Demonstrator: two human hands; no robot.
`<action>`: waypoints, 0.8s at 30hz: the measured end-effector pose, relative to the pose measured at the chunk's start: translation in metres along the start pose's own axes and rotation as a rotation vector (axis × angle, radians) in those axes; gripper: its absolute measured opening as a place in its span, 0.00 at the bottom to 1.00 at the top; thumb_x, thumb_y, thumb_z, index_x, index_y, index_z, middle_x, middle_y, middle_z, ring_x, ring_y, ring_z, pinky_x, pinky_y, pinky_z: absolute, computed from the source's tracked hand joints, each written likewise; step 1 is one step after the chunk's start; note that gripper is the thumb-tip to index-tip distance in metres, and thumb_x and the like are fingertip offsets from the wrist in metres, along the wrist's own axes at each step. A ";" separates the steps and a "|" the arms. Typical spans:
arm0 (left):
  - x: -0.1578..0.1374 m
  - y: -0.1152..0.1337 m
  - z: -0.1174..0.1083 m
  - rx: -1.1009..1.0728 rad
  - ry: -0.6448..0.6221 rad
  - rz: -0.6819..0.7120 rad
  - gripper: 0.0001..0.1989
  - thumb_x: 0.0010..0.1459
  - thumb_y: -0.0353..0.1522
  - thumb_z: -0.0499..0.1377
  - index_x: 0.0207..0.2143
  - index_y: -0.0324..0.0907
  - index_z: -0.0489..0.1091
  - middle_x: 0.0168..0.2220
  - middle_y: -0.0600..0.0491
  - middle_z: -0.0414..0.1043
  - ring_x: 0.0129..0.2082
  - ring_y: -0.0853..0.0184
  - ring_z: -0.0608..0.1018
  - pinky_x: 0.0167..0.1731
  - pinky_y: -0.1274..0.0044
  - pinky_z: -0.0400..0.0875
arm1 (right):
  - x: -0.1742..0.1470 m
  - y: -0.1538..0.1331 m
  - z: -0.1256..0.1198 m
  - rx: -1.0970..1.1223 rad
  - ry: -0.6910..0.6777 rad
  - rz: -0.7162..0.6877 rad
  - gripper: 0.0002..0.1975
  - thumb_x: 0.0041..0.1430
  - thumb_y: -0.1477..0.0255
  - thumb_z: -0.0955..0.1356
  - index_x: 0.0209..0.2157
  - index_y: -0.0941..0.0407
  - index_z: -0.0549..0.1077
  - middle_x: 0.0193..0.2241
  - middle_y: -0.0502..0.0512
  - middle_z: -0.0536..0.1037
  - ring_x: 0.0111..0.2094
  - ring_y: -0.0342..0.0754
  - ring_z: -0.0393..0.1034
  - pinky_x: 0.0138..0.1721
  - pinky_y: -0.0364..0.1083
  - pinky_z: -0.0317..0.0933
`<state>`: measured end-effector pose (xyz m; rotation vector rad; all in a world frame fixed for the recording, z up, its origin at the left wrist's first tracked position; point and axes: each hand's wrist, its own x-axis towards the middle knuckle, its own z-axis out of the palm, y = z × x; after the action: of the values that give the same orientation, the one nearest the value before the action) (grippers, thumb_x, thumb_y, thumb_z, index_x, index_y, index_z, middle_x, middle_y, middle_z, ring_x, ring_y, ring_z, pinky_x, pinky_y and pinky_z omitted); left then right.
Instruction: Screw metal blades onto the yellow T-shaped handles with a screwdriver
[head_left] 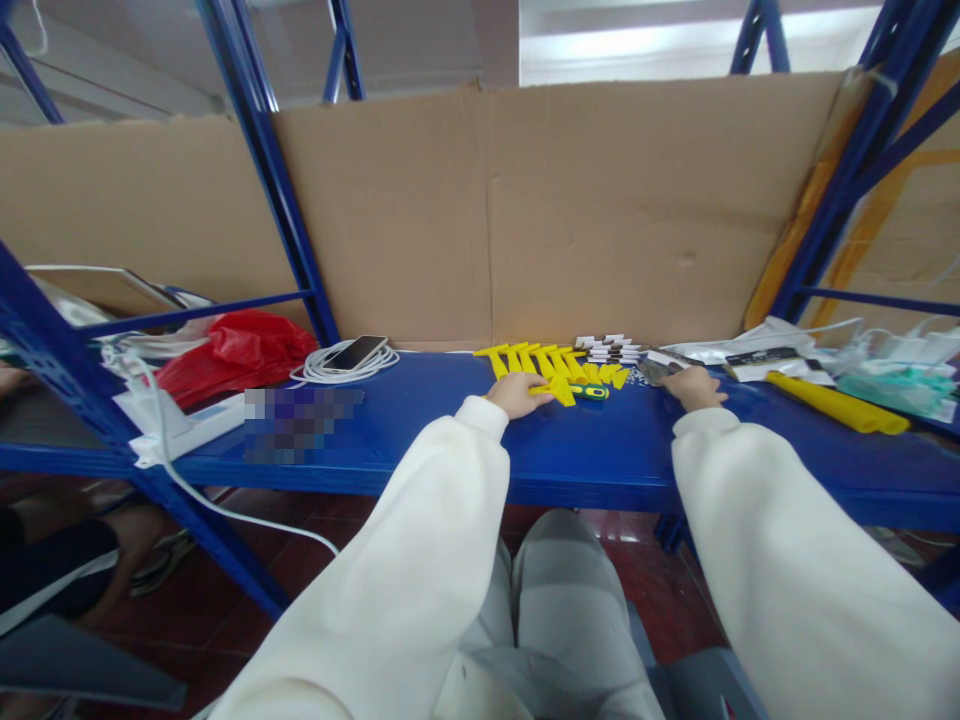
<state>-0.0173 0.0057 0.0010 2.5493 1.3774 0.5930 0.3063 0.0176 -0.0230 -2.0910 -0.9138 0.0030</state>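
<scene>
My left hand (516, 395) is closed on a yellow plastic piece (559, 390), held low over the front of the blue shelf. Right beside that piece lies a green-and-yellow screwdriver handle (592, 392). Behind it, a row of similar yellow plastic parts (531, 358) runs along the shelf, with smaller yellow pieces at its right end. My right hand (694, 388) reaches down at a small dark-looking bag (655, 371) among tiny loose bits. Its fingertips are bunched there, and what they pinch is too small to make out.
Black-and-white small pieces (606, 348) are stacked at the back. On the right lie a yellow rolled sheet (840, 403) and plastic packaging (892, 375). To the left are a phone (360, 351) on a coiled white cable (322, 370), a red bag (240, 352) and a blue post (274, 190).
</scene>
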 end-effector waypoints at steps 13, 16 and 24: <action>0.001 -0.002 0.001 -0.011 0.006 0.003 0.21 0.62 0.39 0.62 0.56 0.42 0.76 0.57 0.48 0.76 0.59 0.59 0.76 0.59 0.74 0.67 | 0.001 -0.019 -0.006 0.356 0.145 -0.044 0.04 0.48 0.74 0.70 0.24 0.55 0.70 0.27 0.55 0.75 0.42 0.57 0.74 0.52 0.59 0.64; 0.001 -0.002 0.001 -0.022 0.009 -0.009 0.21 0.62 0.39 0.62 0.55 0.43 0.76 0.57 0.48 0.76 0.59 0.59 0.76 0.59 0.74 0.67 | -0.003 -0.031 -0.006 0.639 0.087 -0.093 0.10 0.48 0.73 0.71 0.22 0.54 0.66 0.22 0.49 0.71 0.33 0.50 0.72 0.43 0.52 0.68; -0.002 0.001 -0.002 -0.025 0.000 -0.006 0.20 0.62 0.40 0.62 0.55 0.43 0.77 0.57 0.50 0.76 0.59 0.60 0.76 0.58 0.75 0.68 | -0.044 -0.065 -0.007 0.926 -0.517 -0.241 0.18 0.46 0.64 0.78 0.24 0.54 0.67 0.23 0.49 0.73 0.27 0.44 0.70 0.32 0.45 0.66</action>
<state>-0.0183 0.0037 0.0023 2.5249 1.3680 0.6058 0.2367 0.0109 0.0138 -1.1134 -1.1638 0.7280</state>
